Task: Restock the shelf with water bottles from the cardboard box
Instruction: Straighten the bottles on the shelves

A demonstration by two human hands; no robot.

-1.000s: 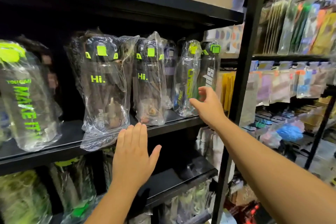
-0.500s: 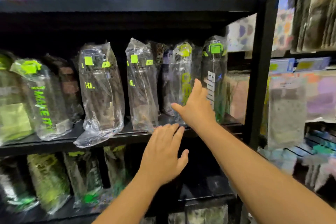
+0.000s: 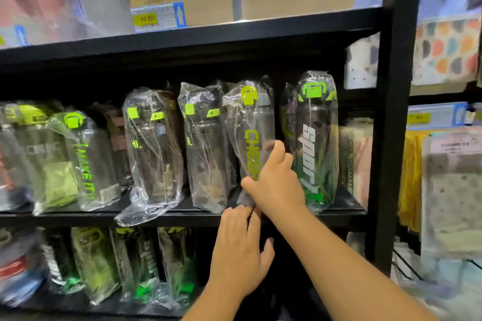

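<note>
The wrapped bottle (image 3: 258,122) (green lettering) is clasped by the right hand (image 3: 273,185); the left hand (image 3: 238,255) is held, fingers straight, against the shelf (image 3: 65,219) edge beneath it.

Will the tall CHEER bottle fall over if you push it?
Probably tippy: the CHEER bottle is tall, narrow and leaning. Its loose clear wrap may slip inside the right hand gripping it. It looks empty, so likely light.
</note>
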